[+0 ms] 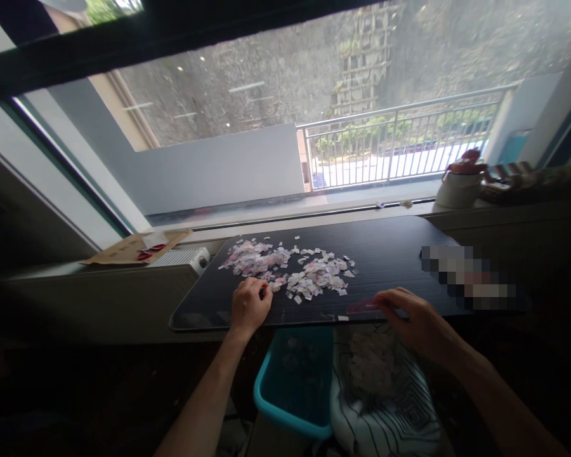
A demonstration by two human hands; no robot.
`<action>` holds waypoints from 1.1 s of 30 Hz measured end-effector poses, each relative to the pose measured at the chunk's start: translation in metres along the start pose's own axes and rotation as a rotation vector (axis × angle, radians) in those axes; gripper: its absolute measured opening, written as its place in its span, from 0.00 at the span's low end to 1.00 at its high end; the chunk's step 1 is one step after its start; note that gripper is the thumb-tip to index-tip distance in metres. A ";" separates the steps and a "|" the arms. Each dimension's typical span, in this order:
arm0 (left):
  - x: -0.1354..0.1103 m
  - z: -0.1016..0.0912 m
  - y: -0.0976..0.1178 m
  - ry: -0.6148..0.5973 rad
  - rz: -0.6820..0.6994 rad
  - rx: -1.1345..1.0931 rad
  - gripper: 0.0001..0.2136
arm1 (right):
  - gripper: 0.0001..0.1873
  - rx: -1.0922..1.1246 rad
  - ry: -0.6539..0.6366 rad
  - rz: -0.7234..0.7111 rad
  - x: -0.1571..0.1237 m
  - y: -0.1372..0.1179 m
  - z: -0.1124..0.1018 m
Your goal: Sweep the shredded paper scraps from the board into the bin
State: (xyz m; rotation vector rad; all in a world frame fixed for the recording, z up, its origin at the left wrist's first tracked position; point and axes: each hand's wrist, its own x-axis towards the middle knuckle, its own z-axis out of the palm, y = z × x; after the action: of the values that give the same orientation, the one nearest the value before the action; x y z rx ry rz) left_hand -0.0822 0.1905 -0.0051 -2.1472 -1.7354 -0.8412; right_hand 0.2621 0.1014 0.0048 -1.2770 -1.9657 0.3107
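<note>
Two heaps of small paper pieces lie on the dark table [385, 244]: a pinkish heap [254, 257] at the left and a whiter heap [318, 276] in the middle. My left hand [251, 304] rests at the near edge of the heaps, its fingers curled together; what they hold, if anything, is hidden. Between the fingers of my right hand [409, 311] is the end of a flat, see-through pink strip [360, 307], perhaps a ruler, lying low over the table's front edge. One loose white piece [343, 318] sits just left of the strip.
Below the front edge stand a turquoise bin [292, 419] and a patterned white container [385, 419] with many paper pieces. A bottle [459, 184] is on the window sill. Red-handled scissors [151, 252] lie on brown paper [124, 249] at the left.
</note>
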 end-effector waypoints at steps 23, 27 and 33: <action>0.000 -0.002 0.002 -0.002 -0.002 0.001 0.07 | 0.13 -0.184 -0.004 0.032 0.035 -0.002 -0.004; 0.000 -0.001 0.001 -0.001 -0.010 -0.003 0.07 | 0.12 -0.212 0.058 0.091 0.026 0.002 -0.010; 0.000 0.000 0.001 0.002 -0.006 -0.004 0.07 | 0.12 -0.233 0.116 0.171 0.026 0.002 -0.006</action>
State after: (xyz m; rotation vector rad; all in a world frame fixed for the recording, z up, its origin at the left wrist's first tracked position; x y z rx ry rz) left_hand -0.0812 0.1904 -0.0045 -2.1443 -1.7416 -0.8490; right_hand 0.2622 0.1235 0.0189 -1.5808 -1.8377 0.0885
